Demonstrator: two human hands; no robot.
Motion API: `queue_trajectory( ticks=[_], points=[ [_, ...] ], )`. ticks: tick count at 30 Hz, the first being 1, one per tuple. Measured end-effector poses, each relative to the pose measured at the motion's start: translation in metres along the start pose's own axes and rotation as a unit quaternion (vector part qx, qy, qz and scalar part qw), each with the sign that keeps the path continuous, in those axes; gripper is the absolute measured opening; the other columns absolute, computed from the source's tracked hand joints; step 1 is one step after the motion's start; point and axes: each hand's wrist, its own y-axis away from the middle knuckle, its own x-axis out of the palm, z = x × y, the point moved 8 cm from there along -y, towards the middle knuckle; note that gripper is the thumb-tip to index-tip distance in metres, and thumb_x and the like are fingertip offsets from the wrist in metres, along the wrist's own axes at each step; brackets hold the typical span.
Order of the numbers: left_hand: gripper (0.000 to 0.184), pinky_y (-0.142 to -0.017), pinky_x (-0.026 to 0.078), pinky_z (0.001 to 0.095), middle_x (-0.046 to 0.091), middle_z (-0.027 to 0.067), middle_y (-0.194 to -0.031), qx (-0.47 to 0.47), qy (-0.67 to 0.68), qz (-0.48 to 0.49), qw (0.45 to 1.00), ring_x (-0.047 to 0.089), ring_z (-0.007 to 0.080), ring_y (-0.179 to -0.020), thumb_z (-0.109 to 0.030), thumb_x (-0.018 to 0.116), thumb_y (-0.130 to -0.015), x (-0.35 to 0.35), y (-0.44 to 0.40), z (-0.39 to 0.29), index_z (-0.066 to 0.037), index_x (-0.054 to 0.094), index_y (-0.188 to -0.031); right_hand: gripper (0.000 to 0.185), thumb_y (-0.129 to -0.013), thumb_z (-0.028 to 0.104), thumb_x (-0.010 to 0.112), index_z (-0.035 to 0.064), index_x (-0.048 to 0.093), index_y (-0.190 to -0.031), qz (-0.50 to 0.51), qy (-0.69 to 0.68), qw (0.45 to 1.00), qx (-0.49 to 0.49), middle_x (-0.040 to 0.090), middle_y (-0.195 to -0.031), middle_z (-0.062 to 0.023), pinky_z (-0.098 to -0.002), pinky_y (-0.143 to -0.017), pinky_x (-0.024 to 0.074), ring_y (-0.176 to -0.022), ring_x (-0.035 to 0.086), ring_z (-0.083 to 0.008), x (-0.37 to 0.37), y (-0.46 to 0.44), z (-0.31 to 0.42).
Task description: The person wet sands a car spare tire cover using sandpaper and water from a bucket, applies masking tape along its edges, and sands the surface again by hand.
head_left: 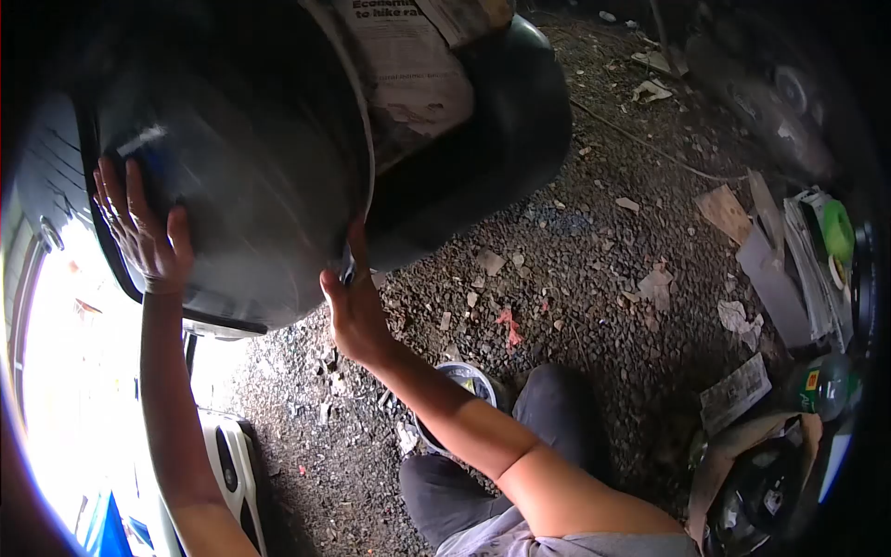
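A large, curved dark grey panel (251, 176), apparently vehicle bodywork, fills the upper left. My left hand (144, 227) rests flat on its smooth surface with the fingers spread. At the panel's lower right edge is my right hand (357, 311), its thumb and fingers closed around a small dark, shiny object (348, 266) whose kind I cannot make out. Printed newspaper (404, 70) lies beyond that edge, over part of another dark, rounded piece (510, 130).
Gravel ground (594, 260) is strewn with paper scraps and a red scrap (509, 327). A bucket (464, 376) stands by my knees. To the right are a green plastic bottle (826, 385), stacked papers (812, 269) and a wooden stool-like frame (719, 464). A white-and-black object (232, 464) is lower left.
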Motion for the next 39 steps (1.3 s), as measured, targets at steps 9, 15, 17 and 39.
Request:
queue_trajectory(
  ticks=[9, 15, 17, 39],
  points=[
    [0.068, -0.118, 0.021, 0.0593, 0.028, 0.0229, -0.159, 0.001, -0.003, 0.005, 1.000, 0.027, 0.0454, -0.146, -0.053, 0.034, -0.102, 0.001, 0.004, -0.002, -0.008, 0.032, -0.153, 0.079, -0.103, 0.051, 0.040, -0.0089, 0.022, -0.152, 0.028, 0.095, 0.979, -0.178, 0.027, -0.155, -0.0316, -0.0455, -0.119, 0.0201, -0.146, 0.023, -0.0455, 0.029, -0.096, 0.096],
    [0.068, -0.118, 0.023, 0.0591, 0.028, 0.0213, -0.159, -0.001, 0.004, -0.009, 1.000, 0.027, 0.0444, -0.146, -0.055, 0.034, -0.101, 0.001, 0.000, 0.001, -0.011, 0.033, -0.153, 0.083, -0.103, 0.054, 0.039, -0.0058, 0.013, -0.155, -0.051, 0.000, 0.998, 0.039, 0.017, -0.160, -0.0276, -0.0444, -0.122, 0.0146, -0.150, 0.015, -0.0389, 0.009, 0.017, -0.018],
    [0.068, -0.118, 0.023, 0.0590, 0.028, 0.0211, -0.159, -0.004, -0.003, -0.012, 1.000, 0.027, 0.0439, -0.146, -0.055, 0.034, -0.101, 0.001, 0.003, 0.003, -0.011, 0.033, -0.153, 0.084, -0.103, 0.053, 0.040, -0.0055, 0.009, -0.155, -0.040, 0.050, 0.998, 0.008, 0.013, -0.161, -0.0278, -0.0442, -0.122, 0.0145, -0.151, 0.014, -0.0388, 0.013, 0.012, -0.015],
    [0.067, -0.119, 0.021, 0.0571, 0.029, 0.0179, -0.160, -0.017, -0.003, -0.021, 1.000, 0.026, 0.0394, -0.148, -0.055, 0.037, -0.100, 0.000, 0.004, 0.006, -0.014, 0.034, -0.154, 0.079, -0.103, 0.040, 0.046, -0.0043, 0.008, -0.156, 0.045, 0.064, 0.987, -0.138, 0.007, -0.164, -0.0249, -0.0407, -0.123, 0.0137, -0.152, 0.012, -0.0357, 0.021, -0.063, 0.072]
  ],
)
